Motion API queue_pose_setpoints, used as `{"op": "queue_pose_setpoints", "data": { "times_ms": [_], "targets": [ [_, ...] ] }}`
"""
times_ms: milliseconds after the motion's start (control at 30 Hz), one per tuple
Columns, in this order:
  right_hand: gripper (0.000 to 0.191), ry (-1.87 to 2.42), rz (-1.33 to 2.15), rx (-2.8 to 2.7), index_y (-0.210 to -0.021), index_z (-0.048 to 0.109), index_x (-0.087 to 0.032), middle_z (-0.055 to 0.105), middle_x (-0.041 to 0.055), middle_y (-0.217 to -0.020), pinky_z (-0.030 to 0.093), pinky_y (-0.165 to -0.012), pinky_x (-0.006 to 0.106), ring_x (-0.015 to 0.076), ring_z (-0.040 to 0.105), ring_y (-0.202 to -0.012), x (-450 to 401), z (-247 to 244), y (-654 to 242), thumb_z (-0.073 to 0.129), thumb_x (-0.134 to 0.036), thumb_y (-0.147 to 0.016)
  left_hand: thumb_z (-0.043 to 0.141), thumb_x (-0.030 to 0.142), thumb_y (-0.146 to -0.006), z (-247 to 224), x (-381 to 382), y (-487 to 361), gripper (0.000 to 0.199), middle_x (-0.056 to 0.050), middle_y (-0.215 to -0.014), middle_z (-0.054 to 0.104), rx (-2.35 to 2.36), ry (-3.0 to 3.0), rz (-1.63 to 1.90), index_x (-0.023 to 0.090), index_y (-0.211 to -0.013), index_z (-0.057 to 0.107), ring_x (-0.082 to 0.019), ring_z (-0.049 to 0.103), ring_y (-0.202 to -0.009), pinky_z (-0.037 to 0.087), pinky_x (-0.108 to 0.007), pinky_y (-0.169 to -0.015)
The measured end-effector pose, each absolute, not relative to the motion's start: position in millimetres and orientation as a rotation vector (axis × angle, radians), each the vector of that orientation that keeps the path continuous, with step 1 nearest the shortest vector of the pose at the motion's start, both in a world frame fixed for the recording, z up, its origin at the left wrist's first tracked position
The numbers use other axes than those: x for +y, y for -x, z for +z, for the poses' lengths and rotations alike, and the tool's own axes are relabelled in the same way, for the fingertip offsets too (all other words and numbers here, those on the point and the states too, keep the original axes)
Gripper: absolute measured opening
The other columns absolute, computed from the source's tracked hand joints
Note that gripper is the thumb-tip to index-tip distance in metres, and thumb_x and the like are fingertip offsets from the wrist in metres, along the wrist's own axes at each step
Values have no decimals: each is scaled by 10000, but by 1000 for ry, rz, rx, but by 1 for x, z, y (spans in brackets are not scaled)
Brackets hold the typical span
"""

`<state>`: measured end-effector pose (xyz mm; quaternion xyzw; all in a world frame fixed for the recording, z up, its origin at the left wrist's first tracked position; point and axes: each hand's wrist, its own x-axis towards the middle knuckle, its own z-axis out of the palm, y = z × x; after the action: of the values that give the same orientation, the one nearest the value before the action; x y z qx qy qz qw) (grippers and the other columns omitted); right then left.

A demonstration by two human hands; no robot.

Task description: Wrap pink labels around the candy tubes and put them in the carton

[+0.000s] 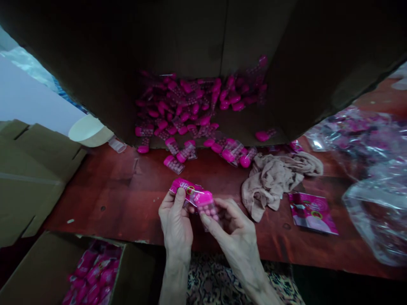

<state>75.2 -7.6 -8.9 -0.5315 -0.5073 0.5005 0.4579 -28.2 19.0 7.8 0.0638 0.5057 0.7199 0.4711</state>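
Between thumb and fingers, my left hand [177, 220] grips a printed pink wrapper [183, 186] near the table's front edge. My right hand [233, 226] pinches a clear candy container [207, 206] with a pink cap and round pink candies inside. The container's capped end meets the wrapper's right end; whether it is inside the wrapper's mouth I cannot tell. Beyond both hands, several similar containers [174, 164] lie on the table in front of a large cardboard box [248, 127] on its side, with a heap of them inside.
A crumpled beige cloth [270, 182] and a flat pink packet [314, 213] lie to the right, beside clear plastic bags [375, 203] of pink packaging. At lower left, an open carton [133, 271] holds filled pink packets. A white bowl [90, 132] stands at the back left.
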Motion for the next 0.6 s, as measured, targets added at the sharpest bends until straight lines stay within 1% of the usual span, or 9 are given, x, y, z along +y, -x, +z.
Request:
{"op": "queue_pose_setpoints", "data": {
  "times_ms": [67, 133, 233, 400, 500, 600],
  "targets": [
    [219, 1301, 1266, -1275, -982, 604, -210, 601, 28, -880, 494, -630, 266, 153, 582, -739, -7, -7, -76, 632, -253, -769, 770, 248, -586, 7, 18, 28, 185, 18, -614, 662, 1242, -172, 1761, 147, -706, 673, -58, 538, -486, 391, -157, -450],
    [209, 1293, 1281, -1308, -968, 614, -203, 593, 24, -851, 487, -621, 257, 149, 574, -729, -5, -6, -78, 631, -249, -766, 756, 241, -609, 5, 18, 28, 172, 2, -659, 684, 1240, -212, 1740, 143, -731, 686, -75, 580, -554, 443, -176, -537],
    [212, 1281, 1289, -1332, -972, 618, -202, 586, 21, -847, 478, -616, 247, 148, 568, -735, -3, -5, -80, 628, -248, -765, 755, 218, -609, 3, 17, 29, 159, -10, -692, 701, 1223, -250, 1705, 144, -736, 694, -94, 608, -618, 469, -207, -630],
    [209, 1285, 1286, -1351, -974, 626, -200, 578, 24, -850, 476, -618, 251, 151, 563, -742, -2, -5, -82, 623, -246, -770, 771, 179, -573, 1, 14, 28, 195, -8, -702, 702, 1212, -299, 1630, 147, -751, 698, -95, 601, -628, 456, -208, -654],
    [208, 1262, 1269, -1372, -985, 633, -208, 580, 25, -863, 480, -658, 268, 156, 563, -771, -3, -4, -83, 619, -232, -779, 774, 149, -560, 0, 14, 29, 210, -1, -691, 695, 1192, -301, 1584, 150, -756, 698, -89, 593, -619, 448, -198, -645],
    [228, 1207, 1264, -1399, -1009, 638, -232, 582, 16, -870, 477, -692, 274, 154, 559, -796, -3, -4, -85, 621, -216, -783, 782, 170, -557, -3, 14, 34, 224, -8, -697, 696, 1096, -245, 1507, 149, -763, 696, -93, 600, -618, 460, -205, -645]
  ]
}}
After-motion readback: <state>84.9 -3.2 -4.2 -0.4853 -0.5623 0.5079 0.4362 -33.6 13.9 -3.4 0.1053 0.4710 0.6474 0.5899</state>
